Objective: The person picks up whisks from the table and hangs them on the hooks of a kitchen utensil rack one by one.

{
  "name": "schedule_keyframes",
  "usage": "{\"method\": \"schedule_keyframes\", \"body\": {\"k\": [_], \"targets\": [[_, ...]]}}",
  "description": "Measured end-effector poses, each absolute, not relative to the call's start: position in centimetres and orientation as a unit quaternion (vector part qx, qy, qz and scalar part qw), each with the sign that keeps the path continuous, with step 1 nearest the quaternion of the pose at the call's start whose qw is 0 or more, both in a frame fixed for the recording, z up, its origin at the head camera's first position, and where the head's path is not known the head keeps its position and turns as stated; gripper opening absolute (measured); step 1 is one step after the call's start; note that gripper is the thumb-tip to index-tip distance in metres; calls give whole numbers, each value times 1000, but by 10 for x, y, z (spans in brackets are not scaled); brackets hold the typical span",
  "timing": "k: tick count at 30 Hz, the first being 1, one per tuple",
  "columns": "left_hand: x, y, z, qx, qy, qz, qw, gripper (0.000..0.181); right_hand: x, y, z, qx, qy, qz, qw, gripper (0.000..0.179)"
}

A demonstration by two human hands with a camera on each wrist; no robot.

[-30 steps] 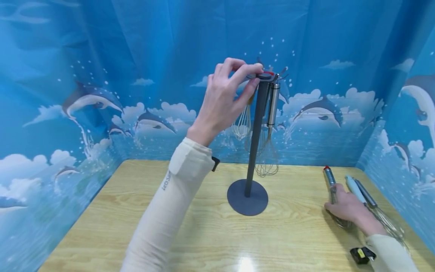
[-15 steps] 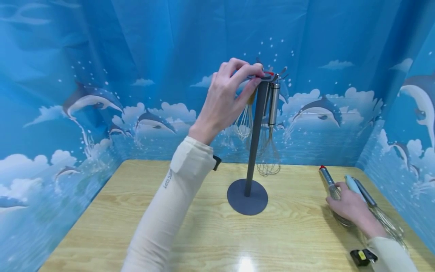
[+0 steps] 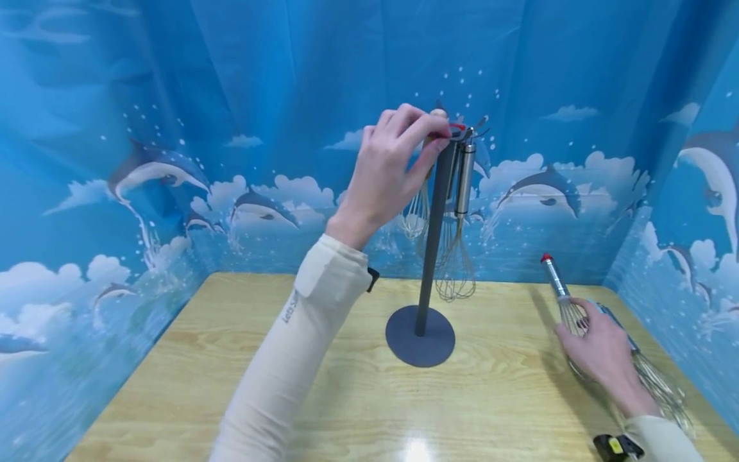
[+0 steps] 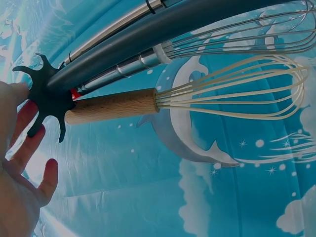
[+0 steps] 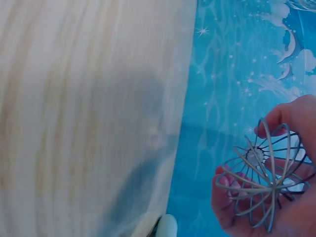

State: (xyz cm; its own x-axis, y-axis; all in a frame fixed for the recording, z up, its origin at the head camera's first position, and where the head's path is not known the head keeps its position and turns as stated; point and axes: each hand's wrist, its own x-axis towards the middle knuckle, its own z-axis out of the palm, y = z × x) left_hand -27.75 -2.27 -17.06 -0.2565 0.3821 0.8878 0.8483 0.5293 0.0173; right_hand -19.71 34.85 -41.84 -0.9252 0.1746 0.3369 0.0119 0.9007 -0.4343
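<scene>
My left hand [image 3: 389, 170] pinches the hooked top of a dark upright stand [image 3: 434, 244]. In the left wrist view, the fingers lie at the curved hooks [image 4: 47, 94]. From the hooks hang a whisk with a wooden handle [image 4: 113, 106], a metal whisk with a red tip [image 4: 128, 69], and another with a steel handle [image 3: 465, 183]. At the right, my right hand [image 3: 603, 350] grips a metal whisk [image 3: 555, 277] with a red end by its wire loops. Its handle points up and away, tilted above the table; in the right wrist view the wires [image 5: 269, 185] sit between fingers and thumb.
Beside the right hand, another wire whisk [image 3: 664, 388] lies on the wooden table [image 3: 491, 398]; other handles there are partly hidden. The stand's round base [image 3: 420, 346] rests mid-table. A blue dolphin-print curtain [image 3: 265, 96] encloses the back and sides.
My right hand has lifted the red-ended whisk, its handle rising from the table. My left hand has shifted very slightly right at the stand's top, still pinching it.
</scene>
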Motion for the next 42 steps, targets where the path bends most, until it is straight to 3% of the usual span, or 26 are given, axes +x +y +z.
{"method": "schedule_keyframes", "body": {"k": [11, 16, 23, 42], "targets": [[-274, -19, -165, -393, -781, -214, 436, 23, -191, 329, -394, -60, -927, 279, 244, 63], [-277, -17, -166, -396, -776, -213, 442, 22, -187, 313, -383, -55, -893, 320, 310, 60], [-278, -15, -166, -393, -768, -205, 462, 22, -184, 290, -363, -16, -854, 339, 394, 61], [-275, -13, -165, -370, -799, -188, 436, 23, -176, 246, -319, 95, -779, 356, 506, 60]]}}
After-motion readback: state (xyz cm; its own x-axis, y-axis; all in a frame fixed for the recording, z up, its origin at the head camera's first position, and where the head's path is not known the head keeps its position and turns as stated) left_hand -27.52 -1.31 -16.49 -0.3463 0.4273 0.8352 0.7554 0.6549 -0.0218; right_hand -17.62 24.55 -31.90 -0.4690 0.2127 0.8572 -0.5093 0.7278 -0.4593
